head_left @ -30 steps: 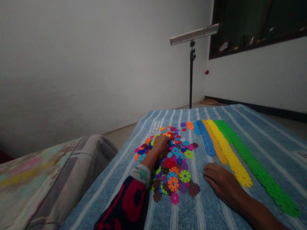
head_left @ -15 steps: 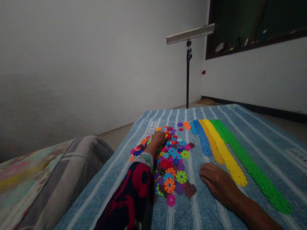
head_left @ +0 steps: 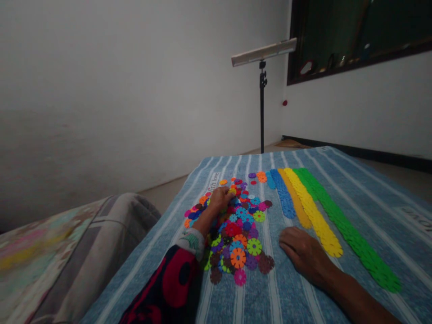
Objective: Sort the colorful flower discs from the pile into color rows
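My left hand [head_left: 220, 198] reaches over the far part of a loose heap of notched plastic discs [head_left: 238, 258] in many colours. Its thumb and fingers pinch a yellow notched disc [head_left: 232, 191]. On the striped cloth, right of the heap, rests my right hand [head_left: 299, 247], loosely closed with its fingers together and nothing visible in it. Beyond it lie sorted rows of overlapping discs: a blue row [head_left: 283, 195], an orange-yellow row [head_left: 299, 204], a yellow row [head_left: 315, 216] and a long green row [head_left: 357, 243].
A blue striped cloth [head_left: 135, 274] covers the surface under the discs. Short orange [head_left: 262, 177] and light blue [head_left: 270, 180] groups sit at the rows' far left. A lamp on a black stand [head_left: 262, 108] rises behind. Grey fabric [head_left: 124, 220] bulges at the left.
My left hand has drawn slightly back and left, and a yellow disc now shows at its fingertips. My right hand stays resting on the cloth. The view has shifted slightly.
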The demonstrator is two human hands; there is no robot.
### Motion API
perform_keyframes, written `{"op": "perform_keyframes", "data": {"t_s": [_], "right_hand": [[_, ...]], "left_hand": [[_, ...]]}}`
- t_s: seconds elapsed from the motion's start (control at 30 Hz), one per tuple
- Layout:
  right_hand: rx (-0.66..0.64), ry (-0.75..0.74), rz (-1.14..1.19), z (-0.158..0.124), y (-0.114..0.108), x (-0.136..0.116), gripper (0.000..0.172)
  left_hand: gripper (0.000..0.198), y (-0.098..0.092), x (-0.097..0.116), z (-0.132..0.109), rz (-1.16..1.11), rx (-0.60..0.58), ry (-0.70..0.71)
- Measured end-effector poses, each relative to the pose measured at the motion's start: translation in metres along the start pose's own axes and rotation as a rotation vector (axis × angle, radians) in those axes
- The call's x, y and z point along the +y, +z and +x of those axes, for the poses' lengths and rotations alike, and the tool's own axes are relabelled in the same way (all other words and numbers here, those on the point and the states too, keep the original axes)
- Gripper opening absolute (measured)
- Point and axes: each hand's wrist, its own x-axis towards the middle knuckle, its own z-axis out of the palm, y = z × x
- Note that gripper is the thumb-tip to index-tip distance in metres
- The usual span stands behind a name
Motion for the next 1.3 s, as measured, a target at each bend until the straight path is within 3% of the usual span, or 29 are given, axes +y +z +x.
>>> {"op": "perform_keyframes", "data": {"t_s": [0.17,0.3,0.43,0.67,0.9,1.1,1.3], "right_hand": [[0.175,0.032,0.06,0.001,0.0,-0.003,0.02],[0.238,0.052,0.132,0.0,-0.001,-0.007,0.021],[0.215,0.036,0.218,0.0,-0.005,-0.014,0.019],[0.203,0.01,0.236,0.005,-0.016,-0.016,0.023],[0.236,0.198,0.148,0.006,-0.063,0.028,0.027],[0.029,0.31,0.087,-0.005,-0.107,0.054,0.028],[-0.175,0.32,0.054,-0.011,-0.115,0.06,0.028]], "left_hand": [[0.032,0.011,0.035,-0.056,-0.328,-0.224,0.203],[0.029,0.021,0.068,-0.095,-0.215,-0.345,0.321],[0.027,0.027,0.088,-0.114,-0.141,-0.397,0.399],[0.027,0.029,0.088,-0.119,-0.183,-0.406,0.4],[0.024,0.028,0.078,-0.11,-0.11,-0.295,0.392],[0.023,0.029,0.076,-0.106,-0.007,-0.294,0.403],[0.023,0.03,0.076,-0.106,0.051,-0.29,0.414]]}}
